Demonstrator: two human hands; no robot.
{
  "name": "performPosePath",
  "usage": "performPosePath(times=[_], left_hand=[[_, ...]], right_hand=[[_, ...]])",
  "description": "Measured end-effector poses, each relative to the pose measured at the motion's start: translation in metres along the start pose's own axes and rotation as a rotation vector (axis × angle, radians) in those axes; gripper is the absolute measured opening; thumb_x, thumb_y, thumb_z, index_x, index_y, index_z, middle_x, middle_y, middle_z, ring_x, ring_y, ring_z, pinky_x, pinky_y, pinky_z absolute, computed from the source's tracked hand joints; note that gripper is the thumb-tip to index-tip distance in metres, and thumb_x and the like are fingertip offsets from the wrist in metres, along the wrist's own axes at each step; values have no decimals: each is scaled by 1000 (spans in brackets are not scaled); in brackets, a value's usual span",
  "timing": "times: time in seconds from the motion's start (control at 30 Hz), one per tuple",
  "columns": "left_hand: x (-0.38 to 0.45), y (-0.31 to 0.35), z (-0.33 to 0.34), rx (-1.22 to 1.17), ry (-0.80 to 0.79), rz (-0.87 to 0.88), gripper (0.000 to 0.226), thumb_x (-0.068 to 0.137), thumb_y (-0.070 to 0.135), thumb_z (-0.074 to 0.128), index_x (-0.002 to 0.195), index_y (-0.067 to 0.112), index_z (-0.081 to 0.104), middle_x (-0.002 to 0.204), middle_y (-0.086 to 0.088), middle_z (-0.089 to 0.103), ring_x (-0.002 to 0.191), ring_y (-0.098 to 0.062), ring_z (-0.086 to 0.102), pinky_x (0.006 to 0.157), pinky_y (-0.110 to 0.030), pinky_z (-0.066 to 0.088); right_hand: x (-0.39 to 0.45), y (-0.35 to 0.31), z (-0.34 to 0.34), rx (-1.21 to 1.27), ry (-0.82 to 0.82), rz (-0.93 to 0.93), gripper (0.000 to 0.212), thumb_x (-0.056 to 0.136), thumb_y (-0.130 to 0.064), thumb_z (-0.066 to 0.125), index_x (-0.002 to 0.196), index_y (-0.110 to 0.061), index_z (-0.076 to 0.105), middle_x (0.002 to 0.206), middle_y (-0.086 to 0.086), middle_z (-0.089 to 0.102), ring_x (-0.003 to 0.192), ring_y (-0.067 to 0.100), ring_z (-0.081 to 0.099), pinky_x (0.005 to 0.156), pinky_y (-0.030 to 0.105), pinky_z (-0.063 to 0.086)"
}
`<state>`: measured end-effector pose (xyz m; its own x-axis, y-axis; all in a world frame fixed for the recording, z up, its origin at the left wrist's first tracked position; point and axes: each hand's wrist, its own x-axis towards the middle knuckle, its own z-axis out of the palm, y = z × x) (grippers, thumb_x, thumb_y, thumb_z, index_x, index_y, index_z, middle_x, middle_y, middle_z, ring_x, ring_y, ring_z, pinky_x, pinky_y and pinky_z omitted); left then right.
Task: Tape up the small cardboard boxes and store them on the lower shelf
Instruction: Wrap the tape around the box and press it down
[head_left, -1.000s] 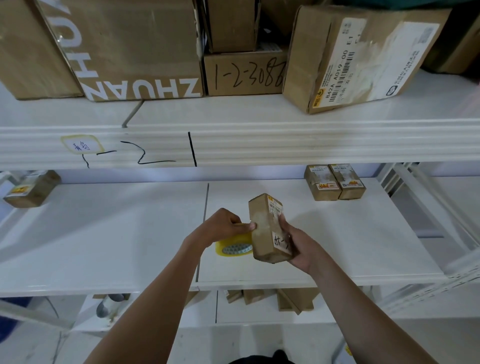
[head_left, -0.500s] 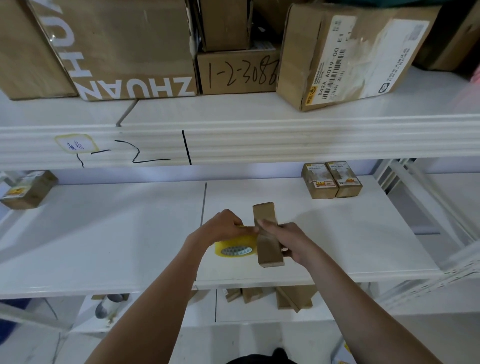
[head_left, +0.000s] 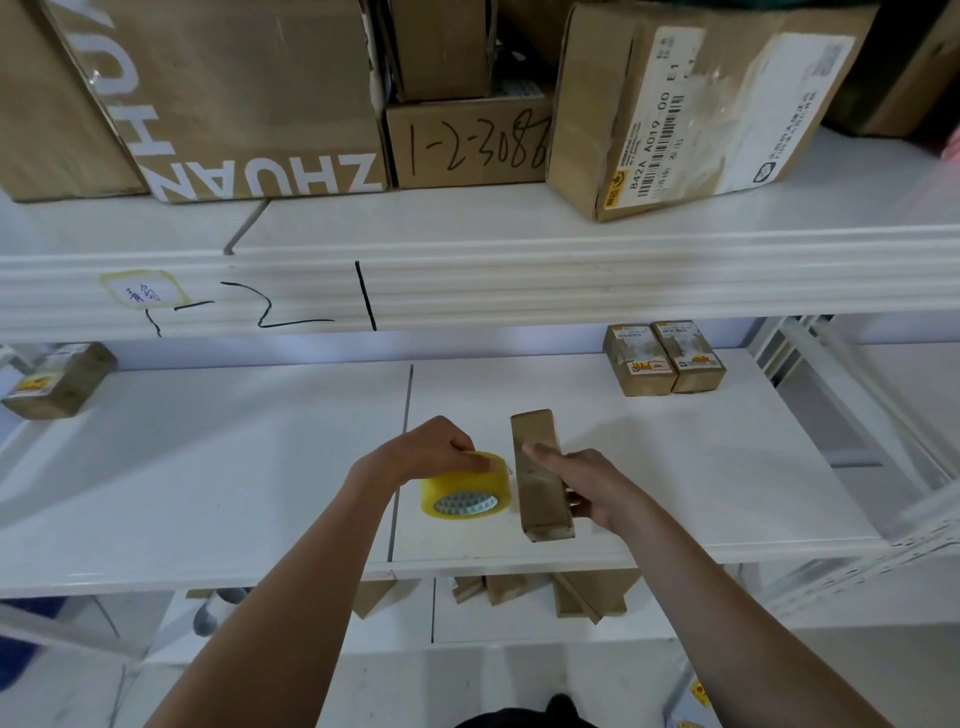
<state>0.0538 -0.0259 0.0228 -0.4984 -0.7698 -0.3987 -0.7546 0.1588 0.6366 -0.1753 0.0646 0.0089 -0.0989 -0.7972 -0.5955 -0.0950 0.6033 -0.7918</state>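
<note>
Centre frame: left hand (head_left: 426, 452) grips yellow tape roll (head_left: 466, 491); right hand (head_left: 587, 486) clasps narrow brown cardboard box (head_left: 540, 473). Risk: tape strip wrinkling if box twists.

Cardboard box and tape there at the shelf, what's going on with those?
A person is taping up a small cardboard box over the white shelf. The right hand holds the box, thumb laid along its top face, while the left hand grips a yellow tape roll just beside it. Two small labelled boxes sit together at the back right of this shelf, and another at the far left.
</note>
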Motion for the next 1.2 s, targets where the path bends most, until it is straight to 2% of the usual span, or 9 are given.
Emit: performPosePath(times=[0.17,0.37,0.5,0.6,0.7,0.77,0.9,1.03,1.2], left_hand=[[2,-4,1,197,145,-61,56,73,78,67,62,23,65,67,3,63,63,-11,61,57,-23,42],[2,2,2,163,121,-86,53,74,78,67,66,25,65,73,3,66,68,-10,65,59,-22,44],[3,6,4,122,116,-72,51,70,78,69,65,27,68,69,7,67,65,-7,65,55,-20,43],[5,5,6,112,151,-67,57,60,84,67,62,27,68,65,9,67,62,-5,65,54,-20,44],[8,2,12,115,158,-87,69,45,92,61,63,25,70,65,7,68,61,-6,66,54,-21,47],[9,0,15,130,179,-109,75,41,94,58,63,23,70,64,5,68,61,-7,66,53,-22,47],[13,0,19,211,267,-111,73,46,90,60,60,19,68,57,6,63,57,-9,62,50,-23,43],[14,6,19,266,250,-116,63,61,78,70,75,16,75,64,5,64,65,-12,62,54,-25,48],[3,-6,-5,149,-53,-60,43,87,64,63,81,23,72,84,2,67,81,-17,65,66,-26,49]], right_hand=[[-6,-8,-9,50,-35,-53,60,77,-56,81,111,-6,73,101,11,78,99,31,74,94,49,58],[-9,-11,-3,141,-142,-94,72,71,-62,79,119,-7,70,107,11,77,102,28,74,96,44,58],[-8,-11,4,241,-213,-58,71,74,-62,78,122,-10,70,116,12,74,110,29,71,103,48,53],[-8,-11,9,320,-252,-19,66,76,-60,77,122,-13,71,117,10,75,109,26,72,100,43,55],[-7,-12,11,297,-238,13,66,77,-63,73,122,-15,71,114,8,76,106,26,73,95,43,58],[-8,-15,14,212,-153,14,73,72,-69,71,121,-14,70,110,6,77,105,26,73,95,44,57],[-10,-17,29,14,35,-64,63,72,-70,76,114,-24,63,109,-5,69,100,16,64,81,34,54],[-3,-15,40,-81,144,-105,57,70,-51,87,114,-24,63,107,-3,69,96,15,65,66,29,50],[3,-16,26,-68,161,-44,45,74,-33,85,113,-17,67,101,2,71,89,18,67,64,30,55]])
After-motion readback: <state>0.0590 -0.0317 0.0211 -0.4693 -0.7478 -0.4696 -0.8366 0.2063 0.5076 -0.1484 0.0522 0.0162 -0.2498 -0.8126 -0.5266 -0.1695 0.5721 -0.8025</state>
